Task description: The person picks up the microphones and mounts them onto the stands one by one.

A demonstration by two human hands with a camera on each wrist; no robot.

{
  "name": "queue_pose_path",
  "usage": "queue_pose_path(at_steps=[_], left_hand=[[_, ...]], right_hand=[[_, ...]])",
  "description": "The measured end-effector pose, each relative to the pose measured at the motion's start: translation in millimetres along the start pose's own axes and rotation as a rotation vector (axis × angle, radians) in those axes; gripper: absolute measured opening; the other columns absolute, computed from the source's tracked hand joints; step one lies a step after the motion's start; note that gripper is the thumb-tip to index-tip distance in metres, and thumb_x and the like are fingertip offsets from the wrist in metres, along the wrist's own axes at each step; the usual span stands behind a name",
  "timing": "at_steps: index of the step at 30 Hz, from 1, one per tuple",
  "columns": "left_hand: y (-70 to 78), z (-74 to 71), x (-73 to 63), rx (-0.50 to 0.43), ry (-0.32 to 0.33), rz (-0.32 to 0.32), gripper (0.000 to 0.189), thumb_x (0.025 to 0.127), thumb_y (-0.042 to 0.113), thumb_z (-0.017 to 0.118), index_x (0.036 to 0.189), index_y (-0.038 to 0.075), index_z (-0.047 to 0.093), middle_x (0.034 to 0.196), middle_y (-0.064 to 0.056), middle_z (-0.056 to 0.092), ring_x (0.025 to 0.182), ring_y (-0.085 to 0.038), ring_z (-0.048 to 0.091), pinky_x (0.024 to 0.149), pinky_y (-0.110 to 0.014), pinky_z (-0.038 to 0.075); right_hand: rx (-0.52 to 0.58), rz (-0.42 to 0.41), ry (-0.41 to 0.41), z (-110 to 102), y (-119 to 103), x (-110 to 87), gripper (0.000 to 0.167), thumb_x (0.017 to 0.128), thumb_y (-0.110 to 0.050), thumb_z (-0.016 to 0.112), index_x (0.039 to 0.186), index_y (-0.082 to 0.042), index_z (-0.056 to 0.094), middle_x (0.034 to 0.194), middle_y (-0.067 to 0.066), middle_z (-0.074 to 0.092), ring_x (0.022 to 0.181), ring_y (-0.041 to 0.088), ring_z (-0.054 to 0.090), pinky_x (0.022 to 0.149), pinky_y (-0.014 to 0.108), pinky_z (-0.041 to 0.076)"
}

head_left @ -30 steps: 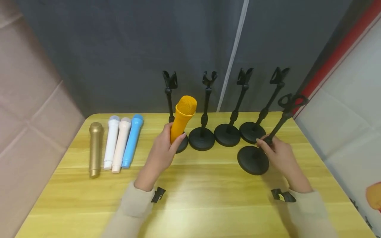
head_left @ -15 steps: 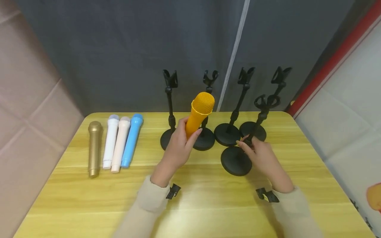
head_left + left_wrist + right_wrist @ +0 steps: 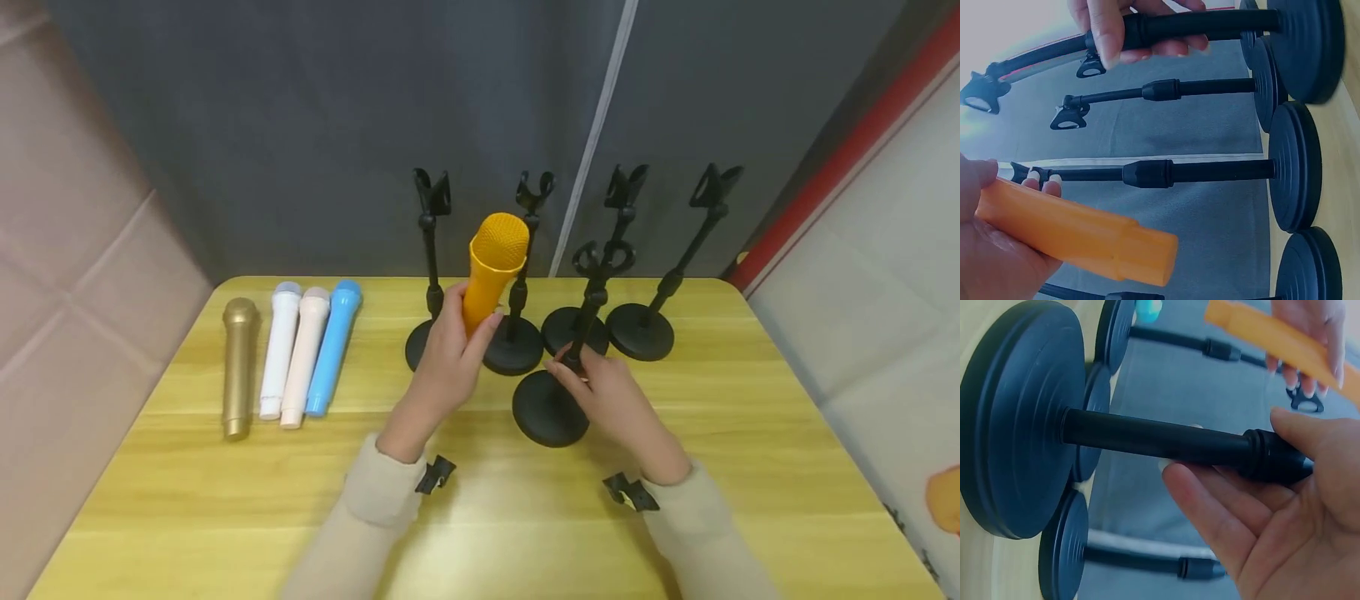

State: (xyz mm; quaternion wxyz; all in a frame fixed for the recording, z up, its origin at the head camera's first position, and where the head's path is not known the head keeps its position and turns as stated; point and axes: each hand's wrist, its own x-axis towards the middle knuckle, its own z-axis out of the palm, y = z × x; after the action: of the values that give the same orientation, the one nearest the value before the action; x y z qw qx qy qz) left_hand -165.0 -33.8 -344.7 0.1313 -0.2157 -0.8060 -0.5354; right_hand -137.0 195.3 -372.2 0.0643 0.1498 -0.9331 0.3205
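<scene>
While the left hand gripped a yellow microphone around its handle, grille up and tipped toward one o'clock, the right hand pinched a black stand by its pole, thumb on one side and fingers on the other. That stand was at about four o'clock from the microphone, apart from it; whether its round base touched the desk could not be told. Farther back, four more stood upright: a first stand at twelve o'clock from the left hand, a second stand at two, a third stand at twelve from the right hand, partly hidden, and a fourth stand at one. At nine o'clock from the left hand lay a blue microphone, a pale pink microphone, a white microphone and, slightly apart, a gold microphone.
</scene>
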Motion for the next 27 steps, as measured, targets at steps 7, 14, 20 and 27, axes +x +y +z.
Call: queue_pose_path(at_steps=[7, 14, 20, 27], left_hand=[[-2.5, -4.3, 7.2, -0.072, 0.022, -0.009, 0.046, 0.107, 0.026, 0.051, 0.143, 0.004, 0.034, 0.115, -0.013, 0.053, 0.098, -0.027, 0.054, 0.086, -0.039, 0.048], [3.6, -5.4, 13.6, -0.206, 0.031, 0.059, 0.042, 0.107, 0.022, 0.042, 0.141, 0.001, 0.03, 0.108, -0.017, 0.047, 0.096, -0.025, 0.049, 0.086, -0.037, 0.043], [8.1, -2.5, 19.4, -0.296, 0.048, 0.13, 0.061, 0.101, 0.046, 0.036, 0.137, -0.002, 0.029, 0.111, -0.024, 0.045, 0.095, -0.023, 0.046, 0.087, -0.035, 0.04], [13.7, -8.5, 25.1, -0.333, 0.051, 0.175, 0.11, 0.08, 0.091, 0.044, 0.137, -0.002, 0.028, 0.108, -0.017, 0.042, 0.093, -0.021, 0.042, 0.078, -0.031, 0.036]], right_hand=[[0.006, -0.072, -0.019, 13.8, -21.5, 8.3, 0.021, 0.098, -0.027, 0.068, 0.109, -0.01, 0.061, 0.096, 0.004, 0.068, 0.084, 0.017, 0.067, 0.076, 0.035, 0.059], [-0.049, -0.11, -0.008, 27.3, -35.3, 8.3, 0.022, 0.097, -0.03, 0.069, 0.103, -0.009, 0.064, 0.07, -0.002, 0.059, 0.064, 0.01, 0.054, 0.061, 0.025, 0.047], [-0.04, -0.089, -0.022, 36.2, -48.4, 7.2, 0.023, 0.097, -0.033, 0.068, 0.101, -0.011, 0.062, 0.062, -0.004, 0.053, 0.056, 0.01, 0.049, 0.053, 0.023, 0.04], [-0.042, -0.114, -0.02, 46.3, -60.2, 3.3, 0.023, 0.097, -0.032, 0.068, 0.105, -0.012, 0.059, 0.068, -0.005, 0.058, 0.056, 0.008, 0.049, 0.052, 0.021, 0.04]])
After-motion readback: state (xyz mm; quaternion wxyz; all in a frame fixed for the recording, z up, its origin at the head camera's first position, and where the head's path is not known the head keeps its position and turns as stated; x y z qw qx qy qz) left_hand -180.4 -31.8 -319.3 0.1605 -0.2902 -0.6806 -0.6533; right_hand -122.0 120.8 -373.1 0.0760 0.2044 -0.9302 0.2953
